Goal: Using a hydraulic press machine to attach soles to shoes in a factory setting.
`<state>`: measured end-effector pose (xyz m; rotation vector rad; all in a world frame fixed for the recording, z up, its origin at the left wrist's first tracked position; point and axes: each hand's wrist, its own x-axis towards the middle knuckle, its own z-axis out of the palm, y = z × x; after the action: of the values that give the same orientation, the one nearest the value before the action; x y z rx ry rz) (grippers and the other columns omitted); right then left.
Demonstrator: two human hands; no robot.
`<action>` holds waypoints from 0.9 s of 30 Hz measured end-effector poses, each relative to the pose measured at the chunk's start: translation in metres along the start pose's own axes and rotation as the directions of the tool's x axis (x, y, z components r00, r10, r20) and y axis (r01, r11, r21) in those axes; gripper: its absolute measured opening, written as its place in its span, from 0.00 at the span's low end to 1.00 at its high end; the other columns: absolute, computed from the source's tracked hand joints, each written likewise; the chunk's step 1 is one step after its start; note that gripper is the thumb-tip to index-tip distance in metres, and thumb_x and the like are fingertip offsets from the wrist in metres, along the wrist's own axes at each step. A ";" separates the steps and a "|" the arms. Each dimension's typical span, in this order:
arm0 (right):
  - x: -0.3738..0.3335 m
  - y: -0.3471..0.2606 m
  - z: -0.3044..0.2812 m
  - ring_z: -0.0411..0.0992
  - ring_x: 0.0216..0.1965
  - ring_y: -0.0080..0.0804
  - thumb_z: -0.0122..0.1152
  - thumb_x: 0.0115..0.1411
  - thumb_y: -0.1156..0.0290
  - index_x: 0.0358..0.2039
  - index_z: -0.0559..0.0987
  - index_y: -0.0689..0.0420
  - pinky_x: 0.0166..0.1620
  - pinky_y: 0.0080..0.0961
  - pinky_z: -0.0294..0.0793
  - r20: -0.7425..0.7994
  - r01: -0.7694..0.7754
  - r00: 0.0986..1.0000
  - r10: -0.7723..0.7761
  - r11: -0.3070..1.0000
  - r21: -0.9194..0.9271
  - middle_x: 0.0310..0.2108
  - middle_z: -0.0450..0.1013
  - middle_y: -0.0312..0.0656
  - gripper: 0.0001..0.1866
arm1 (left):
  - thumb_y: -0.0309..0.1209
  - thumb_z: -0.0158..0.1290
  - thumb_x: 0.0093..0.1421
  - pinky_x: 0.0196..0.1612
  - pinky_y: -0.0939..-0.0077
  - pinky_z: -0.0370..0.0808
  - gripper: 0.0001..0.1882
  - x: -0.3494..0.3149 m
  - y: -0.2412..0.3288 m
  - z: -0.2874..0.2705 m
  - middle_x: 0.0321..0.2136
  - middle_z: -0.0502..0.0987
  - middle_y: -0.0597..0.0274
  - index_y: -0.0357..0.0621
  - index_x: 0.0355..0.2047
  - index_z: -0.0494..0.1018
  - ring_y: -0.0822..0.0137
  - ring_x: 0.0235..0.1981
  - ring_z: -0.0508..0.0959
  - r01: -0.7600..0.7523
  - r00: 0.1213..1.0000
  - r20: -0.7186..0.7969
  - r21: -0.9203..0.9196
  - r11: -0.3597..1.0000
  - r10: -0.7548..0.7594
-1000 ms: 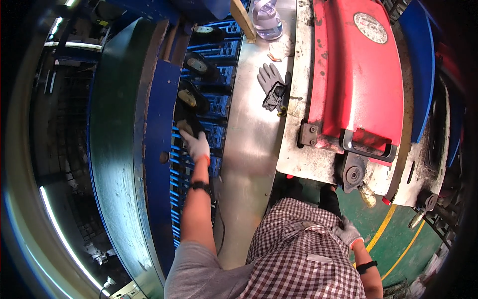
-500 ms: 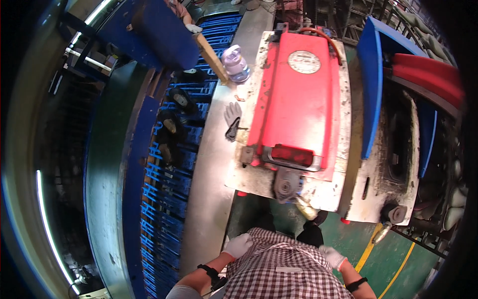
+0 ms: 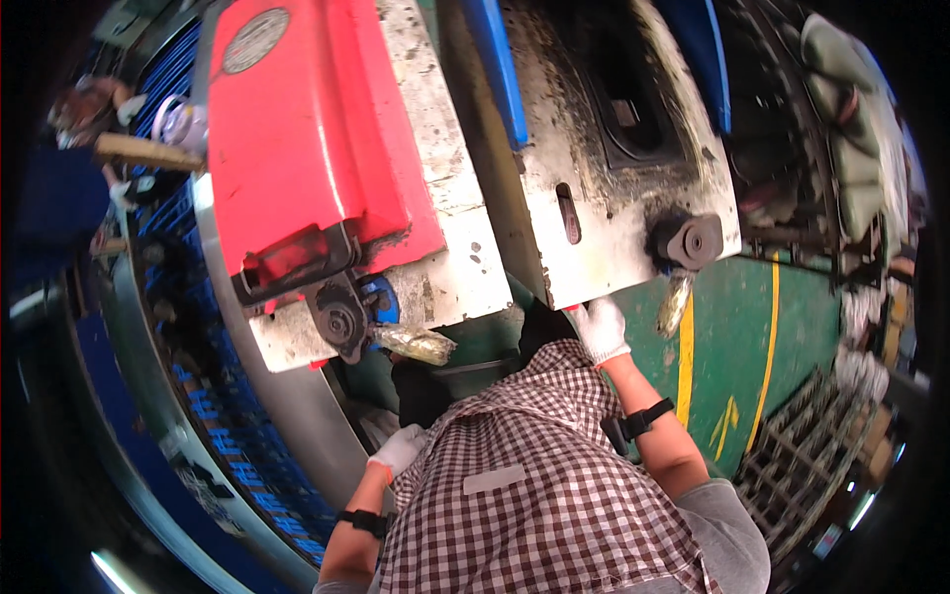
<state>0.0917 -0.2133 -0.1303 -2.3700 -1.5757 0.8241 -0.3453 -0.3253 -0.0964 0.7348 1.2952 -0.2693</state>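
Observation:
My right hand (image 3: 602,332), in a white knit glove, is at the front left corner of the right machine's worn white table (image 3: 554,252). Its bent fingers close about a small red button (image 3: 572,308) at that corner, partly covered by the glove. My left hand (image 3: 399,448), also gloved in white, hangs low beside the checked apron (image 3: 515,436). Its fingers turn in toward the cloth and are partly hidden, so whether they hold the apron cannot be made out. Ahead on the left stands a machine with a large red cover (image 3: 297,139).
A rounded dark fitting (image 3: 688,241) with a wrapped handle (image 3: 675,302) juts from the right table; a similar wrapped handle (image 3: 421,345) is on the left one. Blue conveyor slats run along the left. A metal rack (image 3: 816,465) stands at right. A co-worker's gloved hand (image 3: 129,107) shows far left.
My view has swung right, toward the second machine. My right hand has left the apron's side and reached forward to the table corner. My left hand stays low by the apron.

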 end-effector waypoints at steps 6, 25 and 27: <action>-0.029 -0.010 0.038 0.79 0.50 0.49 0.62 0.68 0.52 0.56 0.78 0.62 0.49 0.40 0.79 -0.007 -0.046 0.999 0.047 0.986 0.160 0.48 0.80 0.55 0.26 | 0.33 0.46 0.67 0.52 0.52 0.75 0.14 0.054 -0.006 -0.063 0.45 0.81 0.38 0.41 0.46 0.77 0.38 0.51 0.79 -0.065 0.997 0.078 0.599 0.798 0.023; -0.009 -0.023 0.066 0.76 0.30 0.46 0.78 0.47 0.73 0.37 0.86 0.49 0.35 0.40 0.73 -0.753 0.057 0.636 -0.171 0.983 -0.176 0.31 0.79 0.42 0.15 | 0.41 0.50 0.67 0.50 0.47 0.76 0.13 0.059 -0.032 -0.066 0.40 0.83 0.45 0.49 0.44 0.78 0.40 0.46 0.81 -0.021 0.987 -0.119 0.590 0.807 0.112; -0.006 -0.018 0.064 0.78 0.31 0.48 0.76 0.49 0.74 0.36 0.86 0.52 0.35 0.39 0.76 -0.757 0.086 0.651 -0.056 0.996 0.000 0.30 0.80 0.44 0.13 | 0.41 0.52 0.67 0.46 0.46 0.76 0.12 0.054 -0.034 -0.064 0.37 0.84 0.46 0.49 0.43 0.78 0.41 0.43 0.82 -0.059 0.977 -0.139 0.555 0.830 0.162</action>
<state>0.0415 -0.2209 -0.1735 -2.1398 -1.2319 -0.1934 -0.3986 -0.2990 -0.1644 1.3493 1.3503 -0.5017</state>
